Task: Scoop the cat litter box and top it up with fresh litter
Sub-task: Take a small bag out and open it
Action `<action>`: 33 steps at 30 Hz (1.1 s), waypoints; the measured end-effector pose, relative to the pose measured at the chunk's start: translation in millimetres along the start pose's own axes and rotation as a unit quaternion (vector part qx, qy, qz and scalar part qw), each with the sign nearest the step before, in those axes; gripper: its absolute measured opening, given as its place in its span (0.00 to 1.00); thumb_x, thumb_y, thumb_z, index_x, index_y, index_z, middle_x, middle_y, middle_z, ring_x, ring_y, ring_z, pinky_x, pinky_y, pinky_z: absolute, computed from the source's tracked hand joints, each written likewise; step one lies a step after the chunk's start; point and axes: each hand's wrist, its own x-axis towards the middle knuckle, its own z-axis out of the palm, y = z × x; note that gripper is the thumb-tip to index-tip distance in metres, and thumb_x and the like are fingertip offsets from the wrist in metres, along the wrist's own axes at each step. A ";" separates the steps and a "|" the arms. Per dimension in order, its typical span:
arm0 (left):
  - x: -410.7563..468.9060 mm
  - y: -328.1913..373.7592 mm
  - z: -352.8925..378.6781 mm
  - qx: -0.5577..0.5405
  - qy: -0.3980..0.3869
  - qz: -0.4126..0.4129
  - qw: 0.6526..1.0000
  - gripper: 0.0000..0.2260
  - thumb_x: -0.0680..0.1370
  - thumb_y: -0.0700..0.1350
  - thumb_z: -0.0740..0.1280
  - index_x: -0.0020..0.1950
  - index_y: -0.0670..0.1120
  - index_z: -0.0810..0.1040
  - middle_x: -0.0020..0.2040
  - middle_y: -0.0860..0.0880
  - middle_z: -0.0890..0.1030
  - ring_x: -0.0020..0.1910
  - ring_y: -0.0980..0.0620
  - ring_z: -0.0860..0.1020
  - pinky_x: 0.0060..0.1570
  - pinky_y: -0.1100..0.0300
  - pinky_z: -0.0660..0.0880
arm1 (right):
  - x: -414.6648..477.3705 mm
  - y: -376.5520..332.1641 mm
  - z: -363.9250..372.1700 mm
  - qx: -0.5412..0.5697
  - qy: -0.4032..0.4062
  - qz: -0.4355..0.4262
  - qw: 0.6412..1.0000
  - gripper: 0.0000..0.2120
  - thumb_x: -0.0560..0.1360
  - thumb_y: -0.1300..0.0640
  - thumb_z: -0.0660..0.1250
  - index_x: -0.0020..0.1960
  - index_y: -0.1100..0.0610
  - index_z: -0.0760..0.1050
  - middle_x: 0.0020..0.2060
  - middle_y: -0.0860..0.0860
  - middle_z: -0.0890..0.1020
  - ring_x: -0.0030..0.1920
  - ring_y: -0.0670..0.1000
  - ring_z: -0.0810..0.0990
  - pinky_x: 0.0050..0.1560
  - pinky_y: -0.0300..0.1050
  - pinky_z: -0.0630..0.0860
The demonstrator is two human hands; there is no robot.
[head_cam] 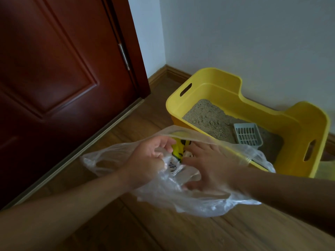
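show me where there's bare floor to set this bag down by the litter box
Bare wood floor lies between the door and the litter box, and more in front of the plastic bag, toward you. Inside the box it is crowded: the scoop lies on the litter.

We have a single head-worn view, looking forward and down, close over the fingers [164,140]. The litter box [217,82] lies beyond them to the right, and the door [54,69] to their left.
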 end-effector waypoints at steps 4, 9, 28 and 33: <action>-3.2 7.0 -5.8 -0.036 0.008 0.000 0.999 0.22 0.63 0.35 0.63 0.55 0.47 0.80 0.51 0.46 0.80 0.45 0.56 0.78 0.45 0.62 0.74 | -2.7 -1.1 0.9 -0.044 -0.002 0.003 0.999 0.29 0.68 0.30 0.65 0.67 0.35 0.69 0.76 0.47 0.55 0.77 0.53 0.47 0.73 0.69 0.46; -4.7 5.9 -12.9 -0.094 0.006 0.035 0.995 0.21 0.62 0.31 0.62 0.50 0.46 0.81 0.49 0.45 0.81 0.48 0.53 0.78 0.49 0.59 0.73 | 4.4 4.6 2.6 -0.099 -0.002 0.011 0.995 0.35 0.66 0.38 0.71 0.71 0.42 0.67 0.74 0.53 0.63 0.76 0.59 0.55 0.70 0.73 0.49; -11.6 -58.1 -40.2 0.272 -0.086 -0.123 0.951 0.35 0.76 0.35 0.65 0.68 0.73 0.64 0.57 0.56 0.81 0.45 0.55 0.82 0.46 0.57 0.82 | -30.2 29.1 12.0 -0.108 -0.105 0.010 0.988 0.47 0.70 0.43 0.72 0.79 0.47 0.47 0.79 0.50 0.55 0.78 0.53 0.50 0.77 0.55 0.49; -8.4 -50.7 -25.8 0.449 -0.055 0.009 0.892 0.29 0.74 0.47 0.67 0.73 0.62 0.64 0.68 0.57 0.73 0.56 0.59 0.75 0.55 0.62 0.75 | -26.5 23.8 13.3 -0.085 -0.009 0.003 0.996 0.49 0.68 0.41 0.71 0.79 0.48 0.46 0.79 0.47 0.55 0.79 0.50 0.43 0.75 0.47 0.37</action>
